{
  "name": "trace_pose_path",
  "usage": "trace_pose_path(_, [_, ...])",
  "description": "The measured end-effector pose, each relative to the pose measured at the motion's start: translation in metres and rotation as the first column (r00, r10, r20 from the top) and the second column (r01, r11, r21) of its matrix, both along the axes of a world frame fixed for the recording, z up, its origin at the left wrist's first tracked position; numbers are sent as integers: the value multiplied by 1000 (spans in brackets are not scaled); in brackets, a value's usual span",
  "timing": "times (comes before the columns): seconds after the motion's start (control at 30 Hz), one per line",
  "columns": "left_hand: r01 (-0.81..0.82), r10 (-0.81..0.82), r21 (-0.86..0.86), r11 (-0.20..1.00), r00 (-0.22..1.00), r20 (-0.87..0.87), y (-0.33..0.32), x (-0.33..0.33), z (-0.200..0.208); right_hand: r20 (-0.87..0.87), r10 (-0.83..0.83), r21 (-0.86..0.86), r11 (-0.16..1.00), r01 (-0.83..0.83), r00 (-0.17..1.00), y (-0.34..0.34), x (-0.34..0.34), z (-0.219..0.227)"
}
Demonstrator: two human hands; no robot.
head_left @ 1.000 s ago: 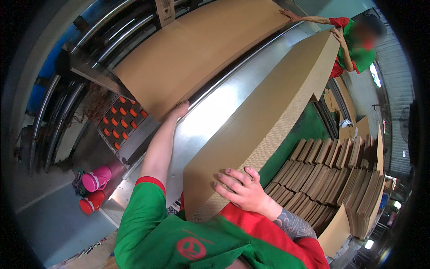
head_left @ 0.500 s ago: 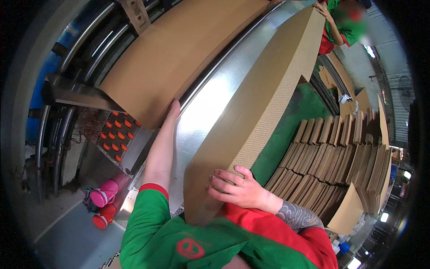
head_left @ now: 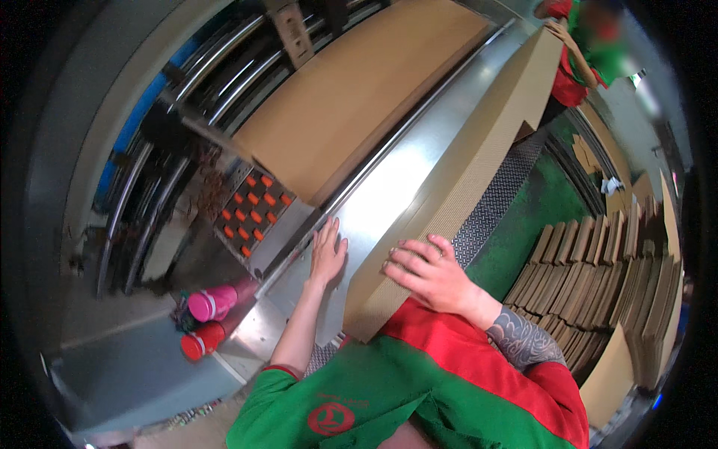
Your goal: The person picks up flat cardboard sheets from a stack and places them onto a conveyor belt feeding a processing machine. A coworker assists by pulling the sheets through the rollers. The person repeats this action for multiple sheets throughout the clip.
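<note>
A long stack of brown corrugated cardboard sheets [head_left: 449, 191] lies along the metal table [head_left: 393, 165], its near end against my shirt. My right hand [head_left: 434, 275] rests over the stack's near end, fingers spread across its ribbed edges. To the left, my left hand [head_left: 327, 251] lies open and flat on the bare metal near the table's left edge, holding nothing. Just beyond it, a broad brown cardboard sheet [head_left: 359, 97] lies at the machine side, apart from my fingers. At the far end, a co-worker's hand [head_left: 559, 34] touches the top of the stack.
Rows of bundled cardboard [head_left: 576, 277] stand on the green floor [head_left: 550, 194] at right. Machine bars [head_left: 168, 187] and a panel with orange rollers [head_left: 254, 213] line the left. A pink bottle [head_left: 212, 303] and a red bottle [head_left: 200, 344] lie at lower left.
My left hand has come off the broad cardboard sheet and onto the metal table. That sheet is now farther from me. My right hand stays on the stack, and the view has shifted.
</note>
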State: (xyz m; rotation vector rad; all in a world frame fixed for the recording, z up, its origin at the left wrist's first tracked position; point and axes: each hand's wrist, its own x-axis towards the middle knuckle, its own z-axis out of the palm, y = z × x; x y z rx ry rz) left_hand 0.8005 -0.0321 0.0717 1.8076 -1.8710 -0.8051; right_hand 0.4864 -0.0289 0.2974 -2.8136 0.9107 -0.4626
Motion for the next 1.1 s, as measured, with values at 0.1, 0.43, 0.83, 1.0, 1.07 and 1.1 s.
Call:
trace_pose_path(0.1, [-83, 80, -68, 994, 996, -39, 64, -5, 42, -7, -1, 25, 1000, 1, 1000, 1, 1, 5])
trace_pose_path(0.43, [88, -22, -294, 952, 975, 223, 124, 1, 188, -5, -6, -10, 1000, 6, 1000, 6, 10, 9])
trace_pose_path(0.83, [218, -103, -364, 906, 945, 310, 130, 6, 246, 20, 0, -34, 999, 1, 1000, 1, 17, 9])
trace_pose_path(1.0, [235, -151, -352, 906, 956, 251, 124, 2, 230, -2, -12, -12, 1000, 12, 1000, 2, 16, 10])
trace_pose_path(1.07, [213, -175, -374, 903, 976, 133, 124, -4, 217, 8, -5, -10, 1000, 5, 1000, 2, 16, 11])
trace_pose_path(1.1, [184, -176, -375, 908, 983, 54, 125, -9, 209, 16, -4, -9, 1000, 4, 1000, 2, 16, 11])
